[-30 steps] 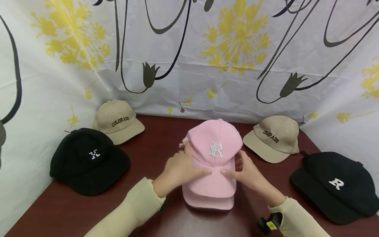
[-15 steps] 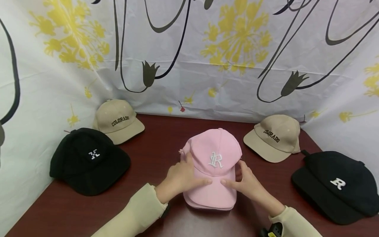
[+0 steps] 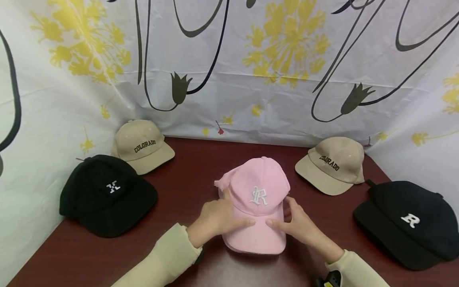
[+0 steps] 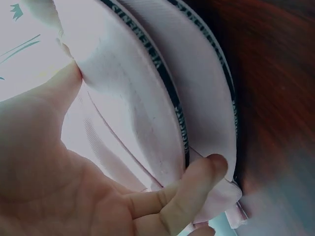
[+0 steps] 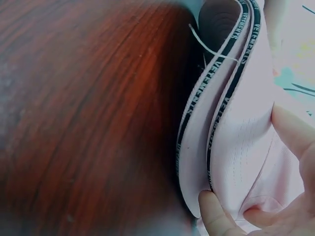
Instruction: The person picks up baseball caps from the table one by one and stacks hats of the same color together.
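Observation:
Two pink caps are nested at the table's middle; the top pink cap (image 3: pixel 259 191) shows a white embroidered "R", and only a sliver of the lower cap's brim (image 3: pixel 251 251) peeks out. My left hand (image 3: pixel 219 215) grips the stack's left side, thumb lying on the brim. On the other side my right hand (image 3: pixel 295 221) grips it the same way. In the left wrist view my fingers (image 4: pixel 197 182) curl under both pink brims (image 4: pixel 162 98). The right wrist view shows the two brim edges (image 5: pixel 216 128) with black lettered tape, my fingertips (image 5: pixel 209 206) pinching them.
A tan "COLORADO" cap (image 3: pixel 143 145) and a black cap (image 3: pixel 107 193) lie at the left. Another tan cap (image 3: pixel 333 163) and a black "R" cap (image 3: pixel 408 221) lie at the right. The dark red table (image 3: pixel 193 167) is walled by a flowered cloth (image 3: pixel 229 67).
The top pink cap came down and toward me onto the lower one. The lower brim, which stuck out in front, is now almost covered. Both hands kept their grip.

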Tool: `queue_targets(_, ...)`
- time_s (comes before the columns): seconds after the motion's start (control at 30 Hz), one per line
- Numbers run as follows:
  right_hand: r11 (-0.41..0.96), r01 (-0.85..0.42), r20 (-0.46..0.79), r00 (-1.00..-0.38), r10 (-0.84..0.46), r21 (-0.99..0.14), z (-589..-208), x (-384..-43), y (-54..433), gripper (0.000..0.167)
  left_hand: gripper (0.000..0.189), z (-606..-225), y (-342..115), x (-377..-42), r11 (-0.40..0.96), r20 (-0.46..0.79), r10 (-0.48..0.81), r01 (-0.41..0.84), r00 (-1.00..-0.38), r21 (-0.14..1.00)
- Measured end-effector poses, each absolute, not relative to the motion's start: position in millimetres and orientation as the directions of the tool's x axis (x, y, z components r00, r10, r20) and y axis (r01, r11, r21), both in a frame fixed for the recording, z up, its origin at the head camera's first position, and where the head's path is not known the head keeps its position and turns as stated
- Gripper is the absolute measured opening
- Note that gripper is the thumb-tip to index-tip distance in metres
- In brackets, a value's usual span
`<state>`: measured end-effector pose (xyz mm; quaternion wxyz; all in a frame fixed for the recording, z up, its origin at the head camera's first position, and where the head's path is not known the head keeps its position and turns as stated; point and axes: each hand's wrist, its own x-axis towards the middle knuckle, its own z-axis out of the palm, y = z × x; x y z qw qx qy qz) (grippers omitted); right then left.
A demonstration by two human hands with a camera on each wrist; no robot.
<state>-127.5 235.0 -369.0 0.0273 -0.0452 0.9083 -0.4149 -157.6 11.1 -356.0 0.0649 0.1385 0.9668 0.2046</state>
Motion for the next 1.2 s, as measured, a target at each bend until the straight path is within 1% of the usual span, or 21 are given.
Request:
queue_targets(0.2,0.661,-0.064,-0.015,-0.993,-0.113,-0.747,-371.0,-127.7,233.3,0.084,0.121,-359.1,9.4,-157.0,0.903,-0.105,0.305,0.252,-0.947,0.349)
queue_targets(0.4,0.711,-0.081,-0.004,-0.993,-0.117,-0.698,-372.2,-127.7,232.3,0.08,0.12,-362.6,8.8,-157.4,0.907,-0.153,0.301,0.233,-0.941,0.351)
queue_targets(0.6,0.739,-0.099,-0.008,-0.99,-0.14,-0.666,-372.4,-128.4,233.1,0.078,0.119,-362.4,10.1,-158.0,0.914,-0.159,0.305,0.242,-0.939,0.326)
queue_targets(0.9,0.752,-0.126,0.022,-0.989,-0.147,-0.647,-374.8,-127.6,235.8,0.077,0.12,-365.1,10.1,-159.9,0.897,-0.163,0.326,0.25,-0.931,0.365)
queue_targets(1.07,0.761,-0.1,0.024,-0.994,-0.111,-0.641,-376.7,-126.3,234.3,0.079,0.12,-363.8,8.5,-159.7,0.896,-0.178,0.322,0.239,-0.93,0.374)
queue_targets(1.2,0.753,-0.083,0.01,-0.995,-0.102,-0.653,-377.9,-123.8,234.7,0.079,0.119,-363.7,6.5,-158.5,0.882,-0.175,0.327,0.233,-0.929,0.41)
